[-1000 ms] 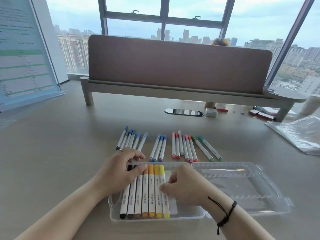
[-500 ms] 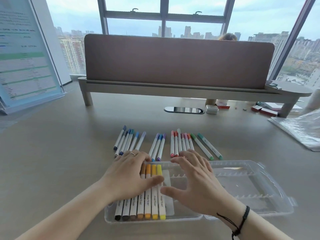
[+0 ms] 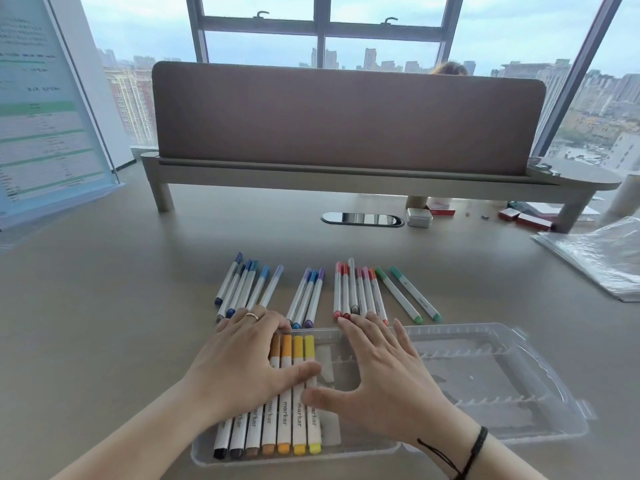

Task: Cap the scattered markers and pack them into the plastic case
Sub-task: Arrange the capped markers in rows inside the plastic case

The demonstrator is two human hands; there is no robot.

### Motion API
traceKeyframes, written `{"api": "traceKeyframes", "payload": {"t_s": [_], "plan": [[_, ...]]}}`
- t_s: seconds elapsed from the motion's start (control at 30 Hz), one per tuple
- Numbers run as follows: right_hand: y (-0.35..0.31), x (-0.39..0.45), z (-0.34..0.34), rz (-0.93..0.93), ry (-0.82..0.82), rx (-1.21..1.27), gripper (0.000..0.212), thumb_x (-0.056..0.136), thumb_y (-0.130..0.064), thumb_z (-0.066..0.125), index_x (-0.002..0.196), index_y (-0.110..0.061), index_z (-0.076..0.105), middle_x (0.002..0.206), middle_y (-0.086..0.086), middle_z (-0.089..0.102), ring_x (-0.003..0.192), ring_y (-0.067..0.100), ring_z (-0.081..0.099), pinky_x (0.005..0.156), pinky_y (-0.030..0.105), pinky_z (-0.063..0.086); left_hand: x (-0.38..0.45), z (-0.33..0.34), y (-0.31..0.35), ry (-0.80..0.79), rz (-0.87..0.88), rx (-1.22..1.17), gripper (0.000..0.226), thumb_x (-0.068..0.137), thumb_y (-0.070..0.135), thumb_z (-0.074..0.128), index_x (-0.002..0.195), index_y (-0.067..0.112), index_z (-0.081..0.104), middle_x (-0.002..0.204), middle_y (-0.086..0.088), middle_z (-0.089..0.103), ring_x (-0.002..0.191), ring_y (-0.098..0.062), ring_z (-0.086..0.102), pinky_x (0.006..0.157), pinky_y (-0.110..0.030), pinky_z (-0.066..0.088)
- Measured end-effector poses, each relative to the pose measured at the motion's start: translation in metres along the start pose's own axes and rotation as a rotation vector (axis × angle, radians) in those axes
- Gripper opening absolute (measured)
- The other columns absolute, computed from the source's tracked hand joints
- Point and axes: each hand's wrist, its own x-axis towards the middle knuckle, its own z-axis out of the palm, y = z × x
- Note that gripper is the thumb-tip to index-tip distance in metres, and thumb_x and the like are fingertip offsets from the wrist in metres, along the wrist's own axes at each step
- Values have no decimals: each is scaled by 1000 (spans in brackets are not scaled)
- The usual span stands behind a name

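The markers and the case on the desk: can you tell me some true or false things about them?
1. The yellow marker lies in the plastic case. True.
2. The case is full of markers. False: only its left part holds a row; the right part has none.
3. The two green markers are still on the desk. True.
4. The right hand is holding a red marker. False: its fingers are spread flat over the case and hold nothing.
5. The left hand lies flat on the markers in the case. True.
6. All the markers have been packed. False: blue, purple, red and pink ones still lie behind the case.
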Motion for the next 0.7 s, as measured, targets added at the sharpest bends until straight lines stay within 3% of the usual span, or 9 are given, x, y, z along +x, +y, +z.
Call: {"api": "traceKeyframes", "payload": {"t_s": [0.33,0.47,0.6,0.7], "plan": [[-7,-9,3,-28,-65,-84,113,69,-101,14,153,-37,-23,161,-12,-31,142,10,-39,119,44,-22,-5,-7,-8,-35,23,-44,72,62,100,34,112,49,41,110,34,41,106,7,41,96,-20,39],[1,-12,-2,-97,-85,-81,101,76,-96,17,153,-42,-21,160,-16,-31,142,6,-38,120,41,-22,-8,-9,-11,-39,22,-65,70,61,99,38,111,49,40,108,34,42,103,10,43,91,-17,40],[8,-19,-12,-167,-79,-98,95,79,-94,18,156,-45,-8,163,-18,-22,147,4,-28,119,34,-18,-10,-11,-13,-24,19,-101,66,62,95,45,109,49,40,106,35,44,101,10,46,87,-16,41],[11,-22,-19,-147,21,-20,84,83,-86,35,155,-45,17,164,-24,9,152,3,3,119,26,2,-10,-13,-18,13,-35,-256,49,69,80,58,104,47,49,101,28,55,97,5,54,83,-18,47]]}}
